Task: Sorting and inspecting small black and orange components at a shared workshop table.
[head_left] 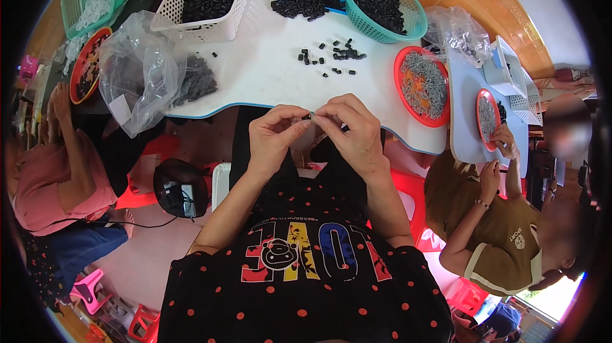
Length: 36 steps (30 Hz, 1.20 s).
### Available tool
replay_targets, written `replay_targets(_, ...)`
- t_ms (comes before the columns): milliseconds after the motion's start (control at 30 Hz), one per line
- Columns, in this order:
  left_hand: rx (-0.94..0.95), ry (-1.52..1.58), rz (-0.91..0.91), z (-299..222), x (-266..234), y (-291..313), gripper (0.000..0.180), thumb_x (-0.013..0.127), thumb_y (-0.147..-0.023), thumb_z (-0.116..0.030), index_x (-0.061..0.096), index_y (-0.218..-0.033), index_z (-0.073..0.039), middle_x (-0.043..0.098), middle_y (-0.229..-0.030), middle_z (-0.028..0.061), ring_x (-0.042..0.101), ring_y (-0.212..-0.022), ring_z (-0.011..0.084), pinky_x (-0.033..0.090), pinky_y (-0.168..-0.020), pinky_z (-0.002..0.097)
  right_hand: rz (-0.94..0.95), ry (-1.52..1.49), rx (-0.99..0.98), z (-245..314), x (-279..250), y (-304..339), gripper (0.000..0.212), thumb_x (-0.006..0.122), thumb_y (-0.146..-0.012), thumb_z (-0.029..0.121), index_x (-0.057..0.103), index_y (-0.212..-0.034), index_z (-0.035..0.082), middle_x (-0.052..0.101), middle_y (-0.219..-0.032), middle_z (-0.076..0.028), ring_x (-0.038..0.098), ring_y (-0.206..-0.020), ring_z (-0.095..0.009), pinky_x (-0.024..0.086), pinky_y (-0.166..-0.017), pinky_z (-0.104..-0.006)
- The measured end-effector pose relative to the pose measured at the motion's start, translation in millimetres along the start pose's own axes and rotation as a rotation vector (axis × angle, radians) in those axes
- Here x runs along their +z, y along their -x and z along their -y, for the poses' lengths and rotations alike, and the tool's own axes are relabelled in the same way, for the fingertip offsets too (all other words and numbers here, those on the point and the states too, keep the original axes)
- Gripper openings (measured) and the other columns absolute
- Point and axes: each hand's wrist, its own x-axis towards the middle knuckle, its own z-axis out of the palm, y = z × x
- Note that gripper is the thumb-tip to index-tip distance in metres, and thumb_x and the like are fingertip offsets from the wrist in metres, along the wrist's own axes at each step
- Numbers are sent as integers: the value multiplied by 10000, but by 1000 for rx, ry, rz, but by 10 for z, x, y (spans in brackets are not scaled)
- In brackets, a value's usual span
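Smooth, softly shining laminate seems to cover the white tabletop (268, 65) at upper centre. The bag (143, 62) at upper left is clear plastic — glossy and crinkled. Moulded plastic makes the white basket (197, 32), the green basket (414, 21) and the shiny red tray (424, 120). The loose black pieces (349, 53) look plastic; the black shirt (306, 298), lower centre, is matt cloth.

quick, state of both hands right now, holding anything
Left hand: closed, pinching a small black piece.
Right hand: fingertips at the same piece; its grip cannot be told.
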Motion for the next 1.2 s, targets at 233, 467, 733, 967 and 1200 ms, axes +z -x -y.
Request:
replay_targets(233, 5, -44, 13, 74, 13, -43, 296, 934, -1076, 127, 969, -1345, 7, 885, -1287, 34, 753, -1083, 63, 599, -956, 242, 11, 68, -52, -195, 46, 32, 165, 1005, -1053, 13, 926, -1197, 4, 835, -1195, -107, 863, -961, -214, 712, -797, -363)
replay_targets(467, -28, 8, -47, 232, -73, -11, 272, 926, -1109, 98, 961, -1368, 22, 916, -1232, 55, 811, -1043, 91, 647, -945, 269, -19, 149, -180, -115, 198, 199, 341, 997, -1057, 62, 926, -1386, 2, 801, -1153, -131, 846, -1004, -312, 692, -882, -423)
replay_targets(733, -33, 159, -53, 290, -193, 0, 281, 881, -1153, 81, 908, -1430, 41, 928, -1295, 167, 879, -1095, 223, 712, -1004, 382, -44, 115, 164, -1330, 242, -527, 246, 880, -1174, 115, 965, -1392, 38, 885, -1267, -165, 826, -995, -300, 655, -928, -405)
replay_targets(967, -36, 152, -102, 200, -275, 244, 300, 889, -1153, 71, 898, -1451, 36, 927, -1289, 160, 870, -1090, 210, 705, -994, 374, 96, 650, -103, -2359, 689, -1048, 141, 919, -1043, 137, 958, -1139, 42, 841, -1159, -199, 825, -1149, -416, 678, -1030, -586)
replay_targets(1200, -84, 172, -140, 202, -333, 270, 285, 916, -1137, 62, 910, -1420, 33, 933, -1229, 112, 882, -1066, 175, 730, -1015, 346, 169, 793, -41, -2606, 636, -1014, 148, 888, -1121, 158, 922, -1128, 15, 883, -1143, -178, 862, -1111, -361, 694, -1034, -514)
